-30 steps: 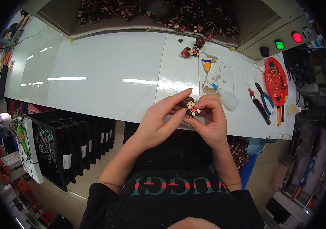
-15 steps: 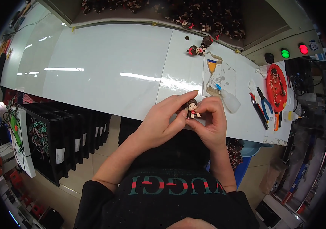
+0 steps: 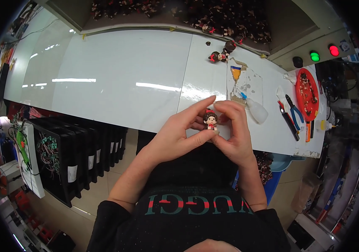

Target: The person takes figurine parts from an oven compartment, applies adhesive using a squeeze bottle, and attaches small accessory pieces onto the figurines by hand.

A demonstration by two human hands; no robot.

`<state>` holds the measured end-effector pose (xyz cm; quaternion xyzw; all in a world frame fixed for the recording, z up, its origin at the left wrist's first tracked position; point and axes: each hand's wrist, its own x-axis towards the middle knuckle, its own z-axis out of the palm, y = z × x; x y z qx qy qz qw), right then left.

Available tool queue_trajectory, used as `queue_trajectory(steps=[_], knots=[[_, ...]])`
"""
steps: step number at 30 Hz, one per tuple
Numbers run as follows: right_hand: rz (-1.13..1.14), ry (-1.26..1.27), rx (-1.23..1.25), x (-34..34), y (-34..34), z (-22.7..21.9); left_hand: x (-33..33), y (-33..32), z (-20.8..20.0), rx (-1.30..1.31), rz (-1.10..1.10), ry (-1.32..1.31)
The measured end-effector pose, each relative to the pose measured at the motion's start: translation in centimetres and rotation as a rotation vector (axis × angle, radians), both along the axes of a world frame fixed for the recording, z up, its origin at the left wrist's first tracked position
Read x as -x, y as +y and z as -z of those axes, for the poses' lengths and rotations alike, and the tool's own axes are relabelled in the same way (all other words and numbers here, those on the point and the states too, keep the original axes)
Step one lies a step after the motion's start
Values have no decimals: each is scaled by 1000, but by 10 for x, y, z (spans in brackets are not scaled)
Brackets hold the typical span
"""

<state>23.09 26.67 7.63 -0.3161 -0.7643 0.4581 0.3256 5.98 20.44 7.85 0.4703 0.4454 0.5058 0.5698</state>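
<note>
A small doll figurine (image 3: 210,120) with dark brown hair, a red bow and a red outfit stands upright between my hands above the table's near edge. My left hand (image 3: 179,136) grips it from the left, thumb at its base and fingers partly hidden behind it. From the right, my right hand (image 3: 238,136) curves round it, its thumb at the base and its bent fingers near the head. Part of the figurine's lower end is covered by the thumbs.
Beyond my hands lie a stained clear sheet (image 3: 255,86) and a blue-tipped squeeze bottle (image 3: 256,111). Pliers (image 3: 294,111) and a red oval tray of small parts (image 3: 306,94) are at right. Several figurines (image 3: 218,56) sit near the heaped bin (image 3: 146,28). Black racks (image 3: 76,155) stand left.
The figurine has been turned more upright, and its red bow now shows. My right fingers have shifted up and loosened around it. The view has moved slightly.
</note>
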Motion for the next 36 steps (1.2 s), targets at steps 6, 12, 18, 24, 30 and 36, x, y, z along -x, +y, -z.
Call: queue_trajectory(steps=[6,12,18,24,30,36], knots=[[-80,-57,-125,-2,8,3,-2,4,-3,52,101,-7],[-42,11,-87,-9,10,7,-9,5,-3,42,117,13],[-50,105,-38,-12,13,10,-17,5,0,2,111,86],[-91,189,49,-14,15,15,-17,10,-4,26,126,72],[-102,168,-119,-17,16,14,-18,10,-5,23,139,58],[-83,72,-176,-21,13,2,-24,5,-10,-16,72,66]])
